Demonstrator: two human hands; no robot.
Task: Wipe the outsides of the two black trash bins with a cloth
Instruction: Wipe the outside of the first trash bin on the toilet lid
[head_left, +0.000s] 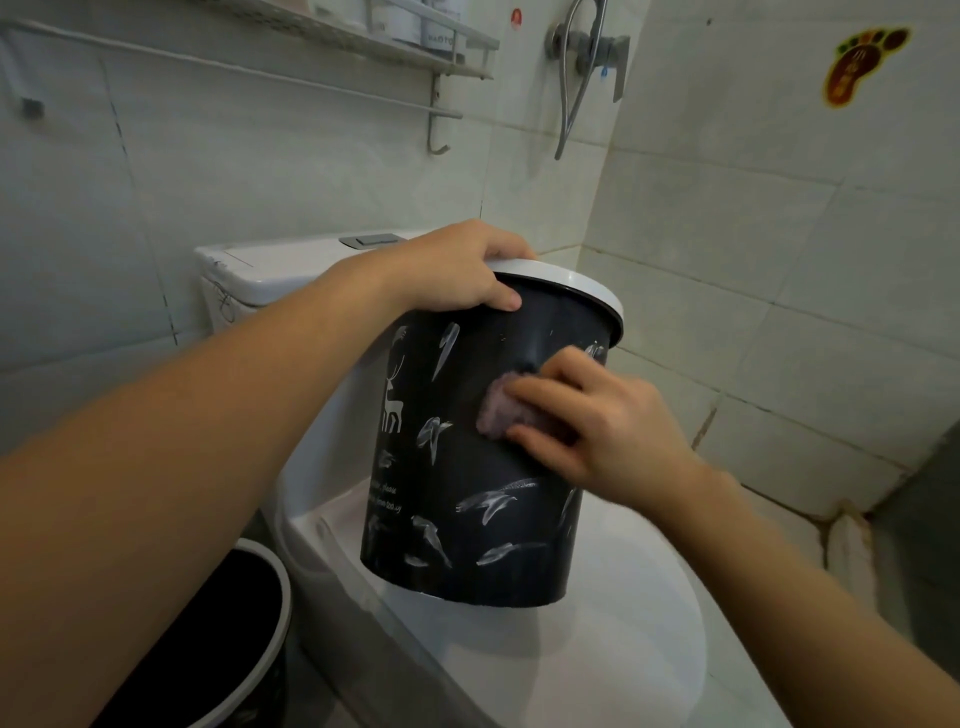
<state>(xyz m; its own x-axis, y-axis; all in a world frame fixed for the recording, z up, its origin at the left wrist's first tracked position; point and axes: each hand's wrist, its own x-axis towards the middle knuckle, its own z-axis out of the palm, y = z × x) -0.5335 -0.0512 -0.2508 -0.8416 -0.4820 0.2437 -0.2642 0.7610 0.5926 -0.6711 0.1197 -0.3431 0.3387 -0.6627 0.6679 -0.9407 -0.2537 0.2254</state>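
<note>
a: item one, your right hand. fingers?

b: your fingers curl over a small mauve cloth, thumb below it, pinching it and pressing it flat against the side of the black bin.

a: item two, your left hand.

b: fingers hooked over the bin's white rim, thumb pressed on the black wall just under it. you hold the bin tilted, its base over the closed toilet lid; whether the base touches the lid, i cannot tell.

a: markings on the bin?

b: white deer, white feather-like strokes, two lines of small script low on the left; "please" reads, the rest is too blurred.

a: item three, second black bin.

b: on the floor at lower left, beside the toilet, white rim, mostly behind your left forearm.

a: other entries?

b: cistern behind the bin; wall shelf with tubs, lettering unreadable; foot-shaped sticker upper right, its characters unclear.
</note>
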